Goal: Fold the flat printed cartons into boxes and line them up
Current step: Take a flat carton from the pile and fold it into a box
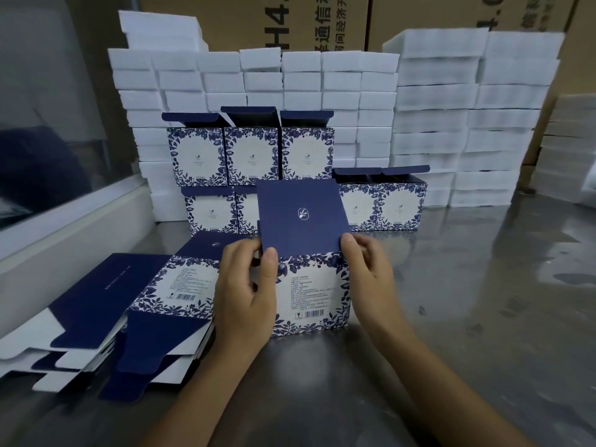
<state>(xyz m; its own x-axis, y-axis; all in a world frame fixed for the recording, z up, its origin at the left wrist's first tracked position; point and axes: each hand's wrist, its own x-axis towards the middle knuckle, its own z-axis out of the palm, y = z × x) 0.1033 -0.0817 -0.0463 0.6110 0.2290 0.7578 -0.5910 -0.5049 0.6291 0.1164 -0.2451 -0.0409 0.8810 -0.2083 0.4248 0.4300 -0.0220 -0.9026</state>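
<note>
Blue-and-white floral printed cardboard box [311, 295] is standing on the grey reflective metal table [467, 285], its plain navy lid flap [303, 214] raised. The left hand [245, 295] is forming a grip pinching the flap's lower left corner with its thumb; the right hand [367, 269] is pinching the lower right corner. A stack of flat navy cartons [106, 317] is lying left. Finished floral boxes [251, 156] are lining up behind, before white foam blocks [435, 124] and brown cardboard cases [322, 21].
</note>
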